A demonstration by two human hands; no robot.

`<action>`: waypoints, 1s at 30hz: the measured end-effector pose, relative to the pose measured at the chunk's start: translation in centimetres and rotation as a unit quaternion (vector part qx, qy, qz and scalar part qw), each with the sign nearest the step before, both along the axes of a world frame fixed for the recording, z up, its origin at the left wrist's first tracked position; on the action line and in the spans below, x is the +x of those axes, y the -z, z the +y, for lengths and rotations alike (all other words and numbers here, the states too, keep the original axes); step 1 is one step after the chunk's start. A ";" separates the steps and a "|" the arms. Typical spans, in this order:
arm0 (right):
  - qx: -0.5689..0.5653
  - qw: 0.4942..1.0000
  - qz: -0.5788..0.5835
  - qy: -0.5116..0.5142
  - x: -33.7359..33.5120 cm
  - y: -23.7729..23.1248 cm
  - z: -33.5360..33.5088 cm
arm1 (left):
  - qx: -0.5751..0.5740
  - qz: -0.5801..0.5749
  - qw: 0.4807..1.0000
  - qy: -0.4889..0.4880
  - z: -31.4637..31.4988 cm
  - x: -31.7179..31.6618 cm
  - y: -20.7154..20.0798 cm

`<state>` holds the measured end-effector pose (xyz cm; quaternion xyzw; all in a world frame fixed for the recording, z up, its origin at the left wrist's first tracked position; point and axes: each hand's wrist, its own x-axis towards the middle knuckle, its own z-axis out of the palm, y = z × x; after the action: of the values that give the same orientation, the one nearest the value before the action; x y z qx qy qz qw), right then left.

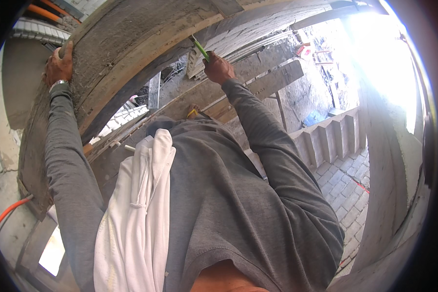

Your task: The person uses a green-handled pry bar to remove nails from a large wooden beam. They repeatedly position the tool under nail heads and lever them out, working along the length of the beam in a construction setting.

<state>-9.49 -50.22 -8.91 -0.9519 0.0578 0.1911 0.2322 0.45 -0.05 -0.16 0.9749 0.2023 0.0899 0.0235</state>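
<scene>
My left hand (59,65), with a metal-banded watch at its wrist, grips the end of a wide, dusty grey board (117,36) whose surface is smeared with cement. My right hand (219,67) is closed round a slim green-handled tool (200,50). Its thin, pale tip reaches the lower edge of the board's lighter wooden strip (146,58); the kind of tool is too small to make out. A white cloth (136,214) hangs down the front of my grey shirt.
Long planks (263,87) run beneath my right arm. Concrete steps (331,138) descend at the right, above block paving (343,187). An orange conduit (9,213) bends in at the left, and a pale post (384,160) stands at far right.
</scene>
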 end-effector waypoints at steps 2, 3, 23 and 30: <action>0.008 1.000 0.002 0.007 -0.1 0.2 0.2 | 0.001 0.006 1.000 -0.001 -0.2 -0.1 -0.2; 0.010 1.000 0.001 0.011 -0.1 0.4 0.3 | 0.004 0.011 1.000 -0.005 -0.3 -0.1 -0.4; 0.018 0.999 -0.023 0.041 -0.7 1.0 0.7 | 0.004 -0.001 1.000 -0.006 -0.9 -0.5 -0.7; 0.074 0.992 0.024 0.100 -0.2 5.2 1.8 | 0.008 0.014 1.000 -0.013 -1.2 -0.7 -1.2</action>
<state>-9.68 -48.38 -14.13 -0.9168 0.1439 0.1938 0.3182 -0.22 -1.22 1.04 0.9735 0.2147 0.0782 0.0112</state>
